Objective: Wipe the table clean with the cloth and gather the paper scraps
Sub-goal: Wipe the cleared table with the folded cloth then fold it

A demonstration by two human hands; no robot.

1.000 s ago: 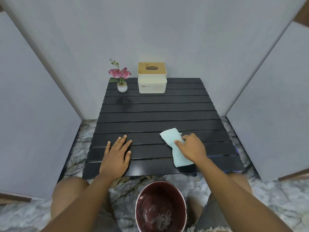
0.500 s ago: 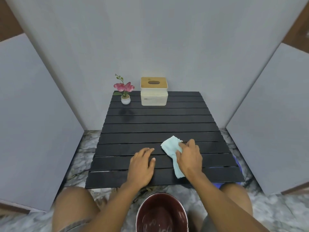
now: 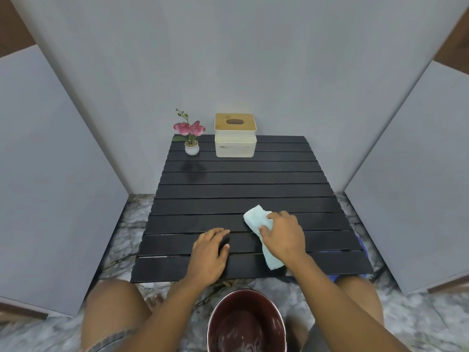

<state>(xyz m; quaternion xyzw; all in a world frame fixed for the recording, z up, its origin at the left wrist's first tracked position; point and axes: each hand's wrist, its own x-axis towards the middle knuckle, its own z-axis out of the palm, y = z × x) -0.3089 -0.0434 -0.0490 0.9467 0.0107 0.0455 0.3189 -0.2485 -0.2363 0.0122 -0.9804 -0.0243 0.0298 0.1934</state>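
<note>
So I'm sitting at this low black slatted table (image 3: 241, 189) on a marble floor (image 3: 121, 245), grey panels all round. Between my knees, just off the table's near edge, there's a dark red bucket (image 3: 245, 304). It has pale streaky stuff at the bottom, but I honestly can't tell if that's paper scraps or just shine. At the far edge sits a cream tissue box (image 3: 234, 138) with a wooden lid. The slot on top is dark and I can't see any tissue in it.

My right hand (image 3: 284, 237) is palm down on the near right part of the table, fingers curled over the light blue cloth (image 3: 256, 215) and thumb pinning it from the side. One end of the cloth pokes out ahead of my knuckles and the other trails back under my wrist, lying on the slats. My left hand (image 3: 208, 255) rests flat on the table just beside it, fingers loosely together, holding nothing.

Left of the tissue box there's a little white pot (image 3: 191, 149) with a pink orchid in it.
</note>
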